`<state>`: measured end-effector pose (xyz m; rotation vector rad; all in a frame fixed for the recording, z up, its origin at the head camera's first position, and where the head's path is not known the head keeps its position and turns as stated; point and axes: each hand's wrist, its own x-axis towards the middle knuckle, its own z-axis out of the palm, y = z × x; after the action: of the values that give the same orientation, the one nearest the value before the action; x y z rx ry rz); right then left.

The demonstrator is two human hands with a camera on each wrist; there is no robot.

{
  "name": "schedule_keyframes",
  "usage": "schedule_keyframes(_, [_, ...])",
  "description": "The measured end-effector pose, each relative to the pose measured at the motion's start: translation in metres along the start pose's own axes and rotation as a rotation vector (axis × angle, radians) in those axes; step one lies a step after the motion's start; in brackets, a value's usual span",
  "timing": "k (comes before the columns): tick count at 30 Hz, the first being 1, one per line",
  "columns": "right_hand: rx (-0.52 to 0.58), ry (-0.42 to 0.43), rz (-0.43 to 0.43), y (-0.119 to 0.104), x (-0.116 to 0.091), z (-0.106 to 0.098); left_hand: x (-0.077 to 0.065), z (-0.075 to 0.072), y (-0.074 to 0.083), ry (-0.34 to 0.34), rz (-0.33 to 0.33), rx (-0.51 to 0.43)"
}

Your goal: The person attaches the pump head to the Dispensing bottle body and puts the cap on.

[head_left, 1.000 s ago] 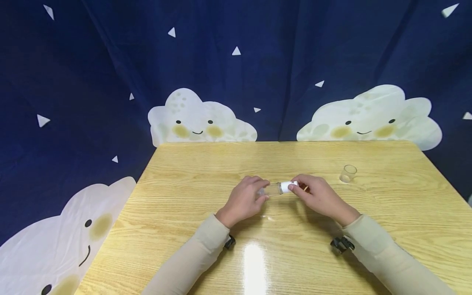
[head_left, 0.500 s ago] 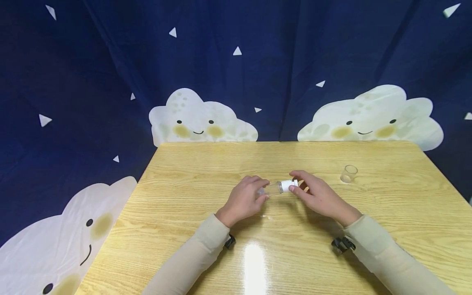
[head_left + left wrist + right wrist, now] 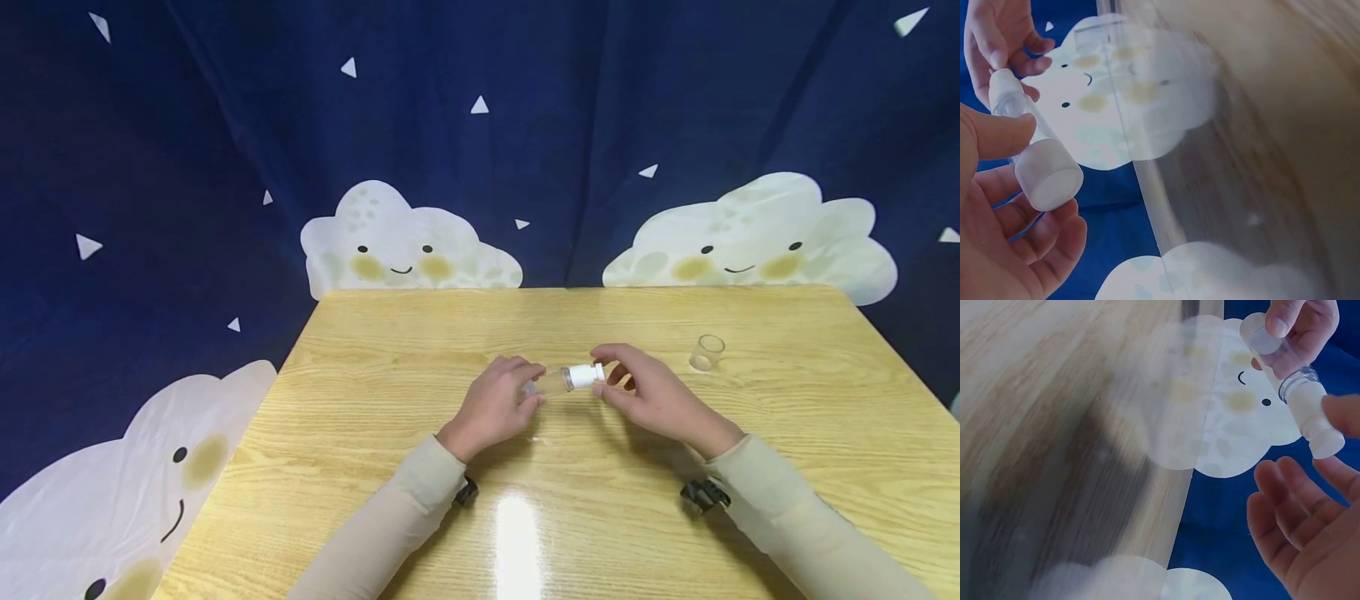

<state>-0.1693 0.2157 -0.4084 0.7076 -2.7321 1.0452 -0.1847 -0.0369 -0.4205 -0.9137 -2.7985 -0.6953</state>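
A small bottle with a clear body (image 3: 555, 382) and a white pump top (image 3: 583, 376) is held sideways above the table, the top pointing right. My left hand (image 3: 495, 402) grips the clear body near its base, thumb on one side and fingers on the other. The white base (image 3: 1050, 175) shows in the left wrist view. Around the end of the pump top is my right hand (image 3: 651, 396), thumb and index finger spread apart. In the right wrist view the thumb (image 3: 1341, 414) lies close beside the pump top; whether it touches cannot be told.
A clear cylindrical cap (image 3: 707, 353) stands on the wooden table (image 3: 375, 350), to the right beyond my right hand. A dark blue curtain (image 3: 562, 125) with clouds hangs behind the table's far edge. Each wrist wears a small black camera.
My right thumb and index finger have let go of the white pump top and spread apart, the hand shifting slightly right. The left hand keeps its grip on the bottle.
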Motion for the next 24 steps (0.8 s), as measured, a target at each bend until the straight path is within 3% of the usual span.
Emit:
schedule_keyframes(11, [-0.061,0.085,-0.122,-0.0016,0.0043,0.0054,-0.0005,0.0007,-0.0009,-0.004,-0.015,0.016])
schedule_keyframes(24, [-0.077,0.072,-0.094,-0.0022,0.0072,0.0096,0.0,0.0001,-0.0016,0.019,0.0,0.03])
